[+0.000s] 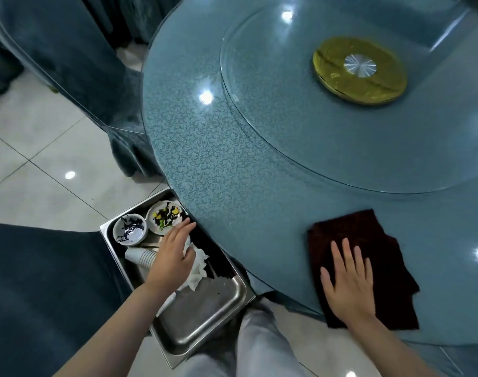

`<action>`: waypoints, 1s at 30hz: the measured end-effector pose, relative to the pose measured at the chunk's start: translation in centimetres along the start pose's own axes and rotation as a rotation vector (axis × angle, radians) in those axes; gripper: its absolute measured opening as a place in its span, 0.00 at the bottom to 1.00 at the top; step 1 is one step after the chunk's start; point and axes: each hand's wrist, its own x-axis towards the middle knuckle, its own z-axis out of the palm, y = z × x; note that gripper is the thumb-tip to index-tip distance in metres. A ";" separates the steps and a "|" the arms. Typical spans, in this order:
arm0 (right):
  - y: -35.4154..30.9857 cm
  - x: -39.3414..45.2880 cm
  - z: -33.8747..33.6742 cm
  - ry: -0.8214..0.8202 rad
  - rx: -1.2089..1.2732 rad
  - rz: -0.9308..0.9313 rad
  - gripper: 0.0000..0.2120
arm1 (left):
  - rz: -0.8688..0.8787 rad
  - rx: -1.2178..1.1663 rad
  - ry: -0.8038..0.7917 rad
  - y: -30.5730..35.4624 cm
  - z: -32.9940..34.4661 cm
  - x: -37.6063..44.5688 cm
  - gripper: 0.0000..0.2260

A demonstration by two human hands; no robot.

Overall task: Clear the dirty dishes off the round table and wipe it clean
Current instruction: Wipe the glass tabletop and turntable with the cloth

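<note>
The dirty dishes [146,225] sit in the steel tray [205,308] beside the round table [232,159]. Over the tray hovers the left hand [172,257], fingers relaxed. On the table's near edge, the right hand [349,284] presses flat on the dark cloth [368,235]. Wiping seems underway; next likely calls for sweeping strokes.

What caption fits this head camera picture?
Right hand presses dark cloth on round table; left hand over steel tray.

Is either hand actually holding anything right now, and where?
No real grip. Right hand presses flat on the dark red cloth; left hand hovers open over the white napkin in the tray.
</note>
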 end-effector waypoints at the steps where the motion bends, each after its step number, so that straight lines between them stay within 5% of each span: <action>1: -1.2 1.5 -0.4 0.013 0.012 0.014 0.33 | 0.007 0.021 -0.010 0.1 -0.1 0.3 0.24; 11: -13.9 20.3 -3.8 0.036 0.063 -0.010 0.31 | 0.055 0.121 -0.141 -0.6 -0.4 1.7 0.28; 17: -9.5 14.0 -2.5 0.076 0.054 -0.143 0.33 | 0.047 0.149 -0.048 -0.2 -1.0 2.9 0.28; 22: -5.4 7.1 -1.1 0.070 0.042 -0.058 0.32 | -0.005 0.148 -0.019 0.1 -1.2 5.2 0.29; 30: -12.8 16.0 -3.0 0.048 0.001 -0.166 0.34 | -0.053 0.037 0.005 -0.1 -1.2 5.1 0.26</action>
